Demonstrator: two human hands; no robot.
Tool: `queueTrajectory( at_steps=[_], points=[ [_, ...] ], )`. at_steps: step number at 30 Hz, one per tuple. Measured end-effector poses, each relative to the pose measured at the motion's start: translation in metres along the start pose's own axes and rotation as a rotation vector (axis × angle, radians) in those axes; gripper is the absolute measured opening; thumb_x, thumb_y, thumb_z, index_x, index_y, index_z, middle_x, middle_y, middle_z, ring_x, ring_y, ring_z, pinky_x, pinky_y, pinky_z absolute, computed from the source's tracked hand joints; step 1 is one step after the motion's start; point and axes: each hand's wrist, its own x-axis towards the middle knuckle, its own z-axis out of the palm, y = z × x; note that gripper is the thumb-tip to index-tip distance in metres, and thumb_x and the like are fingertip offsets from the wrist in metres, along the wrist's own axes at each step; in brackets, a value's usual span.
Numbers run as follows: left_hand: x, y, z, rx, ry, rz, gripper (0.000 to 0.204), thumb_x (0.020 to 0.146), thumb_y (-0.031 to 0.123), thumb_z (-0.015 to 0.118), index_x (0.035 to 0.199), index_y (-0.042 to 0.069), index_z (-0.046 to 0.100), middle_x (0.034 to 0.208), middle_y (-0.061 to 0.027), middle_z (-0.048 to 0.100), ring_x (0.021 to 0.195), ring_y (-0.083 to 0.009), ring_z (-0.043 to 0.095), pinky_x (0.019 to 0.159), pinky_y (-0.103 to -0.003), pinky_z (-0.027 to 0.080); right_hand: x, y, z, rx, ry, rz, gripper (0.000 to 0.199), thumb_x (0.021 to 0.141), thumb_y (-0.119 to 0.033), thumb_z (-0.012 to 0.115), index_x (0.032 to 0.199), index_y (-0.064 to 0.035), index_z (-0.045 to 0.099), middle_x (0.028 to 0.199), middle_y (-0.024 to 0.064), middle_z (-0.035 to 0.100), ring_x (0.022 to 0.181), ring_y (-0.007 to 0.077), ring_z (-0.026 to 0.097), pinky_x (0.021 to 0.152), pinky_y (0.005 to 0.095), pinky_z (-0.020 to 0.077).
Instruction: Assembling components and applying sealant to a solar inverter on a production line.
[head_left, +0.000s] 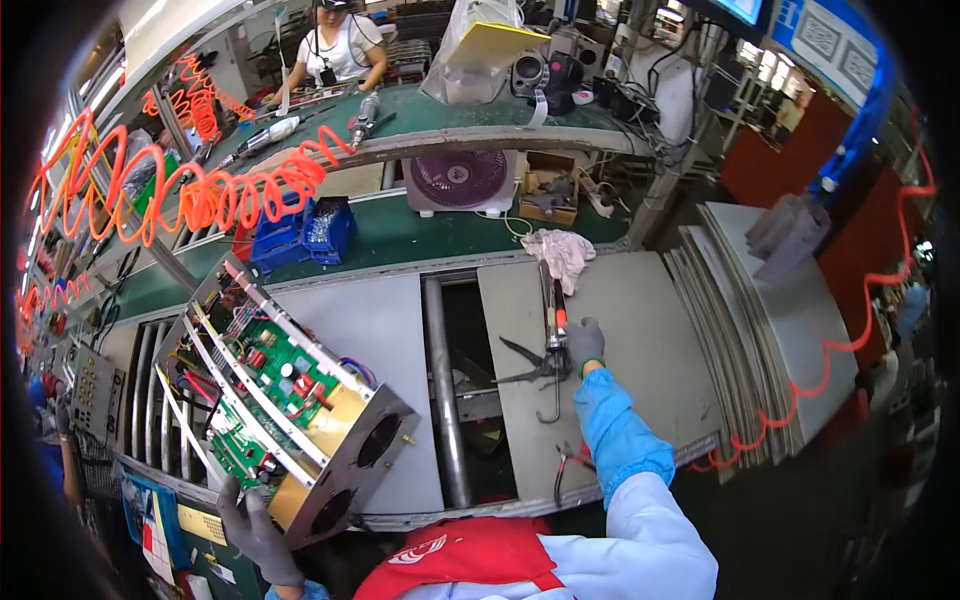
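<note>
My right hand (584, 345), in a grey glove, is closed at the side of a caulking gun (556, 345). The gun lies on a grey board, its black trigger handle pointing left and its hooked rod toward me. My left hand (250, 530), also gloved, touches the near left corner of an open electronic unit (290, 400), fingers stretched and apart. Green circuit boards, white rails, coloured wires and a metal end panel with two round fan openings show on the unit, which sits angled on another grey board. Pliers (562, 470) lie nearer me, left of my right forearm.
A pink cloth (560, 258) lies beyond the gun. Blue bins (325, 230) and a purple-grilled fan (460, 182) stand at the back. Orange coiled hoses (240, 195) hang above left. Stacked boards (740, 330) lean right. Metal rollers (445, 390) show in a gap. A person (340, 50) works opposite.
</note>
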Motion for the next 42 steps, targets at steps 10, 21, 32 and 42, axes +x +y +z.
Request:
queueTrajectory(
  at_steps=[10, 21, 32, 42],
  points=[
    [0.016, 0.007, 0.046, 0.201, -0.133, -0.270, 0.031, 0.089, 0.014, 0.058, 0.112, -0.006, 0.061, 0.100, -0.0108, 0.066, 0.090, -0.0159, 0.061, 0.080, -0.029, 0.049, 0.222, -0.110, 0.063, -0.160, 0.195, -0.494, 0.058, 0.078, -0.035, 0.068, 0.125, -0.0056, 0.052, 0.117, 0.0244, 0.057, 0.105, 0.0435, 0.059, 0.089, 0.0515, 0.0488],
    [0.010, 0.006, 0.068, 0.630, 0.097, -0.206, 0.014, 0.082, 0.008, 0.056, 0.091, -0.002, 0.061, 0.079, -0.0042, 0.058, 0.074, -0.0110, 0.052, 0.068, -0.027, 0.043, 0.388, -0.127, 0.140, -0.546, 0.295, -0.492, 0.044, 0.081, -0.027, 0.066, 0.120, -0.0071, 0.059, 0.112, 0.0158, 0.061, 0.100, 0.0329, 0.063, 0.085, 0.0466, 0.0512],
    [0.017, 0.012, 0.073, 0.555, 0.107, -0.161, 0.021, 0.086, 0.009, 0.054, 0.099, -0.004, 0.063, 0.079, -0.0126, 0.065, 0.077, -0.0181, 0.061, 0.073, -0.032, 0.048, 0.186, -0.169, 0.030, 1.311, -0.847, 0.076, 0.005, 0.096, -0.017, 0.057, 0.097, -0.0128, 0.060, 0.082, -0.0026, 0.060, 0.068, 0.0083, 0.051, 0.055, 0.0231, 0.0390],
    [-0.049, -0.066, 0.056, 0.010, 0.071, 0.086, 0.049, 0.088, 0.017, 0.067, 0.131, -0.001, 0.050, 0.120, -0.0137, 0.057, 0.104, -0.0236, 0.058, 0.087, -0.037, 0.052, -0.194, -0.188, -0.030, 0.650, -1.196, -0.669, 0.044, 0.090, 0.010, 0.042, 0.132, 0.0005, 0.046, 0.125, 0.0136, 0.058, 0.110, 0.0239, 0.061, 0.090, 0.0340, 0.0523]
  ],
)
